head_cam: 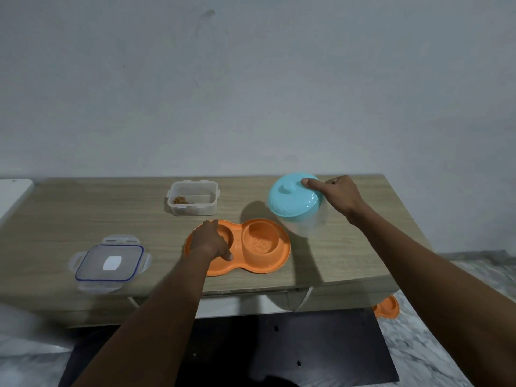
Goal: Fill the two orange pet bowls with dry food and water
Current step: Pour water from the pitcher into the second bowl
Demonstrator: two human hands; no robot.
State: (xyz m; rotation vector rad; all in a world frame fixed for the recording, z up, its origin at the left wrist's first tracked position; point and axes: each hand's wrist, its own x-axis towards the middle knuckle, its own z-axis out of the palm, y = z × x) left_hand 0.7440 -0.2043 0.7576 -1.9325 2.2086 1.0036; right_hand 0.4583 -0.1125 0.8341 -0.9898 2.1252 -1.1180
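Note:
An orange double pet bowl (275,259) lies near the front edge of the wooden table (69,216). My left hand (209,241) rests over its left cup and hides the inside; fingers curl over the rim. The right cup (261,241) holds clear water. My right hand (336,192) grips a clear jug with a light-blue lid (291,201), tilted toward the bowl, with the thumb pressing on the lid. A clear food container (194,202) behind the bowl holds a little dry food.
The container's blue-rimmed lid (110,262) lies flat at the table's front left. A white surface (14,191) adjoins the table's left end. Another orange bowl (386,307) sits on the marble floor at the right, beside a dark board (279,347).

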